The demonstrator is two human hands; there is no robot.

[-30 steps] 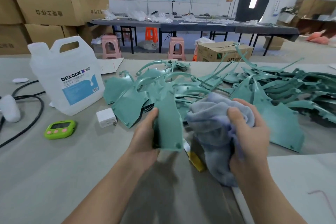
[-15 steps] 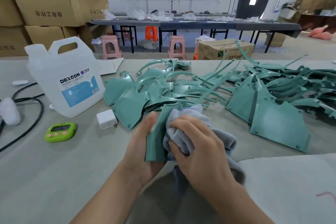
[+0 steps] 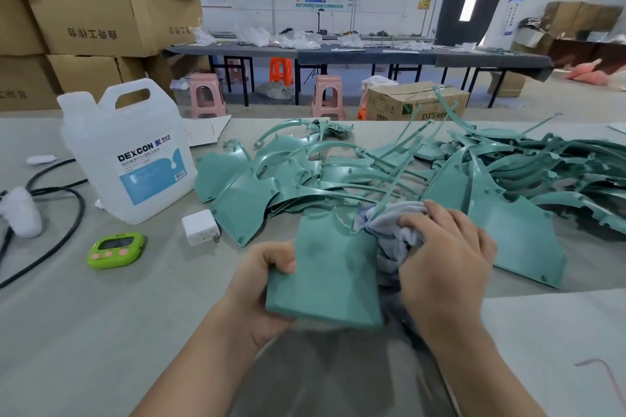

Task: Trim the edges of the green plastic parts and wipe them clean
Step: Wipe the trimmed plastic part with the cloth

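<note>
One green part (image 3: pixel 328 274), left hand (image 3: pixel 261 284) fingers gripping its left edge, right hand (image 3: pixel 443 267) fingers clutching cloth (image 3: pixel 393 217) at right edge

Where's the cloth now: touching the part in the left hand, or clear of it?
Touching. The head view shows the cloth, bunched in the right hand, lying against the right edge of the part that the left hand grips.
</note>
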